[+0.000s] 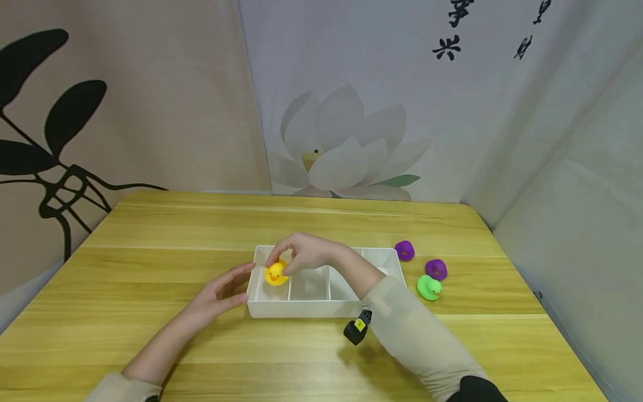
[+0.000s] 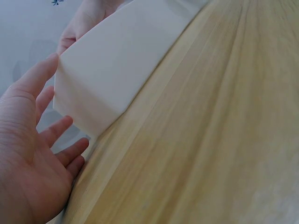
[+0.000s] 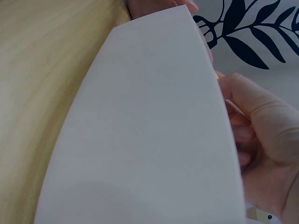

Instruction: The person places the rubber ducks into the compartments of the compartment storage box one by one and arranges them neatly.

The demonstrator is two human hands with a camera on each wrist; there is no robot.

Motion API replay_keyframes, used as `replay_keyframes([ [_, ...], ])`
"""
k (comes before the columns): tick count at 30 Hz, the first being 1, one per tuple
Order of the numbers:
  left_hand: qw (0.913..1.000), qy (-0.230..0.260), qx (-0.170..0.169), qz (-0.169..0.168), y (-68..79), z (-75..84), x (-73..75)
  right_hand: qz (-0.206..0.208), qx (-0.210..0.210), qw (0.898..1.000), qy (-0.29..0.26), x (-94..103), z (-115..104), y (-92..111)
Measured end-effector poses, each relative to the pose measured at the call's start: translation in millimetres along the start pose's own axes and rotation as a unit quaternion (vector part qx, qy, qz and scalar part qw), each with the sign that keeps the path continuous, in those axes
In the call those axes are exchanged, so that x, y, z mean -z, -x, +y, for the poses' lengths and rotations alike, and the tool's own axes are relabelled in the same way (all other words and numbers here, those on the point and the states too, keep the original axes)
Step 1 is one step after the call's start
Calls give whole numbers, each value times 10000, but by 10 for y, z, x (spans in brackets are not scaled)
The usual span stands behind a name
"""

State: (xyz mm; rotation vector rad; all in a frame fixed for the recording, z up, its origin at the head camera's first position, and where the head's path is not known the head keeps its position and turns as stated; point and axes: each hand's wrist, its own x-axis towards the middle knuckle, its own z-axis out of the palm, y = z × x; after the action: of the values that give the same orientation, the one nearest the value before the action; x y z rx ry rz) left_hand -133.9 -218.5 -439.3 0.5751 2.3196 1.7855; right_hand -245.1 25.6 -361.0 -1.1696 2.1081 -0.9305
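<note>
A white divided tray (image 1: pixel 311 309) with several compartments stands on the table. In its leftmost compartment is a yellow rubber duck (image 1: pixel 276 274), bill toward me. My right hand (image 1: pixel 307 252) reaches over the tray from the right and pinches the duck between thumb and fingers. At the tray's left end, my left hand (image 1: pixel 223 291) touches the wall with thumb and fingers spread. The left wrist view shows the thumb (image 2: pixel 39 74) at the tray's corner and the other fingers loosely extended along the end. In the right wrist view the tray wall (image 3: pixel 145 116) hides the duck almost wholly.
Right of the tray lie a purple duck (image 1: pixel 404 250) by its far corner, a second purple duck (image 1: pixel 436 269) and a green duck (image 1: pixel 429 287) close together. The wooden table (image 1: pixel 201 234) ends at a printed cloth backdrop (image 1: pixel 351 67). A small black camera (image 1: pixel 357 328) hangs at my right wrist.
</note>
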Motion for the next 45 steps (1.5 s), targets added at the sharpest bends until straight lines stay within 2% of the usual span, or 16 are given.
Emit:
replay_keyframes([
  [18, 9997, 90, -168, -123, 10, 17, -1, -313, -527, 9964, 586, 2, -123, -76],
  [33, 9996, 101, -224, -109, 5, 19, -8, -254, -882, 9948, 436, -101, -35, -128],
  [45, 9998, 68, -192, -86, 9, 7, -3, -218, -936, 9946, 387, -116, -38, -121],
])
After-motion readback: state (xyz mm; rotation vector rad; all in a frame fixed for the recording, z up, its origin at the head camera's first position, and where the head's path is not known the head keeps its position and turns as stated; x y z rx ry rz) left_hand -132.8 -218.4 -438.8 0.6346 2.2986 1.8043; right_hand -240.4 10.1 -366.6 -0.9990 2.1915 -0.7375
